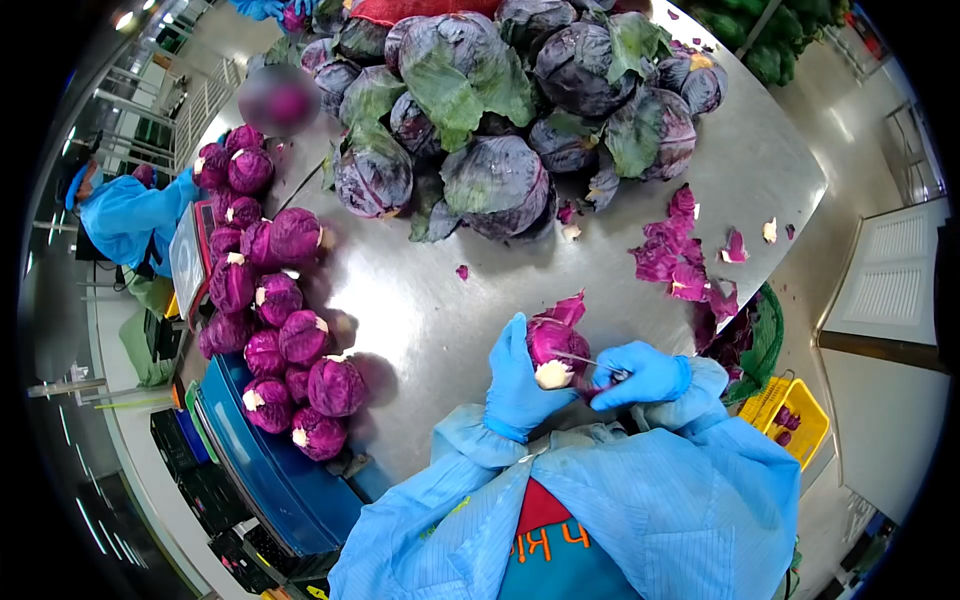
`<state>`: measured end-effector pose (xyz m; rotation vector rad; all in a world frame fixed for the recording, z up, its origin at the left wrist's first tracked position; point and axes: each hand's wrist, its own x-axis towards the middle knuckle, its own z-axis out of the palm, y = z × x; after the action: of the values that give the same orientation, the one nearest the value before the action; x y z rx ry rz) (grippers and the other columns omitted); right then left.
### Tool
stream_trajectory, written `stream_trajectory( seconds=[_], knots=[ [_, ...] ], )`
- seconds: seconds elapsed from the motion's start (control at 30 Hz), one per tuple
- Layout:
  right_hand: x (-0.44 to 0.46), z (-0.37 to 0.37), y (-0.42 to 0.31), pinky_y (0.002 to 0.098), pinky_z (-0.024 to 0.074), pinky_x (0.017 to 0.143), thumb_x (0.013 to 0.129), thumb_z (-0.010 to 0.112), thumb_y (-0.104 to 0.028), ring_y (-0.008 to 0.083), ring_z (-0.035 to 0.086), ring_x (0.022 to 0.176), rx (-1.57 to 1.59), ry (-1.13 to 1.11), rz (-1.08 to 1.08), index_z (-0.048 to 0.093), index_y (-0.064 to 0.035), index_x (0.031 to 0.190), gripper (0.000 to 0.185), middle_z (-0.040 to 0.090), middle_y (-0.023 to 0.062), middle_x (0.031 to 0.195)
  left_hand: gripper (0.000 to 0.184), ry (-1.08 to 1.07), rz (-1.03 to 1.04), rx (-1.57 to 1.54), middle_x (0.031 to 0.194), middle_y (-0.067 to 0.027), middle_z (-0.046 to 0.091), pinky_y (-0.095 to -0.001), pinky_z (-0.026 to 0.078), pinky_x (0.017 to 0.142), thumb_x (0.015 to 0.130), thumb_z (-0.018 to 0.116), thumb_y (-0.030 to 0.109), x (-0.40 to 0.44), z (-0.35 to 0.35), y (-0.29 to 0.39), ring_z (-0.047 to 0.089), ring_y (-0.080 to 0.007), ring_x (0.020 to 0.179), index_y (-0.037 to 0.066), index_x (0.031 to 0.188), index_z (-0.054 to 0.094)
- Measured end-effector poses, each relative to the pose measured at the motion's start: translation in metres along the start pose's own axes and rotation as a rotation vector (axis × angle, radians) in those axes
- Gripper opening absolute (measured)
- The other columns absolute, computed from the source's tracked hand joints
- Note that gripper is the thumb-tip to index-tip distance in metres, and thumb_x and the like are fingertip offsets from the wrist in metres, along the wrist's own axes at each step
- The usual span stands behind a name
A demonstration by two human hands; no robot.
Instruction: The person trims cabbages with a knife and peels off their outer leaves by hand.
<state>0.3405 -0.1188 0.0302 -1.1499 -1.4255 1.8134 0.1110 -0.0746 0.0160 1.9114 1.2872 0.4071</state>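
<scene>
My left hand (518, 382), in a blue glove, is wrapped round the side of a peeled red cabbage (548, 338). The cabbage's pale cut stem end faces my body, and a loose leaf sticks up at its far side. My gloved right hand (640, 374) is closed on a small knife (577, 358). The knife's thin blade lies across the cabbage near the stem; whether it cuts in, I cannot tell. Most of the handle is hidden by my fingers. Torn purple leaves (668, 248) lie on the metal table (450, 330) beyond my right hand.
Untrimmed cabbages (495, 185) with outer leaves are heaped at the back. Several peeled cabbages (300, 337) line the left side near a blue bin (262, 465). A green basket (768, 335) and yellow crate (808, 425) stand right. A blue-gowned person (130, 222) is at far left.
</scene>
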Motion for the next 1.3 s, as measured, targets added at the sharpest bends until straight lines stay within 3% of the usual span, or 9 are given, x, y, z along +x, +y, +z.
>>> stream_trajectory(
  seconds=[0.07,0.13,0.23,0.3,0.47,0.63,0.97,1.07,1.3],
  knots=[
    [-0.017,-0.016,-0.019,0.0285,0.0466,0.067,0.072,0.082,-0.008,0.0111,0.058,0.074,0.059,-0.085,-0.023,0.063,-0.0041,0.081,0.022,0.065,0.0039,0.082,0.130,-0.007,-0.049,-0.048,0.139,-0.0278,0.033,-0.0471,0.033,0.107,0.048,0.093,0.033,0.003,-0.002,0.004,0.037,-0.0427,0.126,-0.003,0.147,0.015],
    [-0.034,-0.023,-0.013,0.0264,0.0478,0.065,0.072,0.076,0.003,0.0113,0.059,0.076,0.539,0.298,-0.233,0.065,-0.0021,0.088,0.020,0.065,0.0052,0.084,0.128,0.050,-0.024,-0.104,0.136,-0.0267,0.034,-0.0455,0.036,0.105,0.048,0.093,0.031,0.004,0.000,0.000,0.039,-0.0405,0.124,-0.002,0.145,0.016],
    [-0.020,-0.060,0.007,0.0204,0.0478,0.066,0.085,0.065,-0.004,0.0100,0.060,0.083,0.236,1.187,-0.066,0.062,-0.0041,0.118,0.033,0.066,0.0076,0.107,0.123,-0.007,-0.020,-0.377,0.132,-0.0229,0.035,-0.0427,0.037,0.104,0.048,0.093,0.032,0.003,0.010,-0.033,0.041,-0.0363,0.123,-0.001,0.142,0.022],
    [-0.015,-0.077,0.071,0.0235,0.0494,0.073,0.088,0.065,-0.010,0.0110,0.060,0.087,-0.306,1.301,-0.176,0.061,-0.0053,0.122,0.034,0.065,0.0061,0.111,0.117,-0.012,0.060,-0.371,0.130,-0.0189,0.035,-0.0410,0.037,0.105,0.048,0.094,0.033,0.003,-0.002,-0.039,0.041,-0.0331,0.121,0.001,0.138,0.028],
    [0.043,0.012,0.028,0.0257,0.0490,0.078,0.084,0.073,-0.020,0.0086,0.058,0.086,0.047,0.613,0.098,0.061,-0.0069,0.123,0.044,0.065,0.0003,0.096,0.114,-0.141,0.162,-0.255,0.138,-0.0187,0.032,-0.0416,0.031,0.110,0.053,0.092,0.033,0.001,-0.035,-0.053,0.035,-0.0342,0.130,0.006,0.144,0.030],
    [0.080,0.039,0.047,0.0242,0.0483,0.078,0.083,0.075,-0.018,0.0079,0.055,0.085,0.285,0.423,0.132,0.062,-0.0037,0.118,0.040,0.063,0.0008,0.094,0.109,-0.063,-0.110,-0.469,0.142,-0.0213,0.030,-0.0408,0.032,0.111,0.059,0.090,0.034,-0.014,-0.033,-0.048,0.035,-0.0339,0.133,0.001,0.144,0.029],
    [0.075,0.032,0.037,0.0342,0.0507,0.071,0.084,0.070,-0.030,0.0227,0.063,0.077,-0.268,0.479,-0.017,0.066,-0.0081,0.102,0.028,0.065,0.0115,0.091,0.107,0.082,-0.079,-0.211,0.139,-0.0233,0.033,-0.0443,0.035,0.108,0.060,0.089,0.038,-0.013,-0.014,-0.040,0.039,-0.0385,0.128,0.002,0.143,0.031],
    [0.079,0.027,0.033,0.0302,0.0505,0.070,0.085,0.070,-0.018,0.0150,0.063,0.077,-0.582,0.476,-0.098,0.067,-0.0045,0.101,0.021,0.066,0.0079,0.086,0.106,0.081,-0.103,-0.303,0.140,-0.0235,0.033,-0.0454,0.033,0.109,0.060,0.089,0.036,-0.014,-0.016,-0.039,0.036,-0.0395,0.130,0.004,0.143,0.031],
    [0.078,-0.022,0.070,0.0303,0.0502,0.067,0.083,0.072,-0.023,0.0170,0.061,0.071,-0.233,0.793,-0.004,0.067,-0.0057,0.099,0.024,0.062,0.0087,0.080,0.105,-0.032,0.149,-0.263,0.144,-0.0241,0.029,-0.0446,0.031,0.111,0.059,0.089,0.034,-0.021,-0.031,-0.048,0.032,-0.0393,0.134,0.006,0.143,0.033]
  ],
)
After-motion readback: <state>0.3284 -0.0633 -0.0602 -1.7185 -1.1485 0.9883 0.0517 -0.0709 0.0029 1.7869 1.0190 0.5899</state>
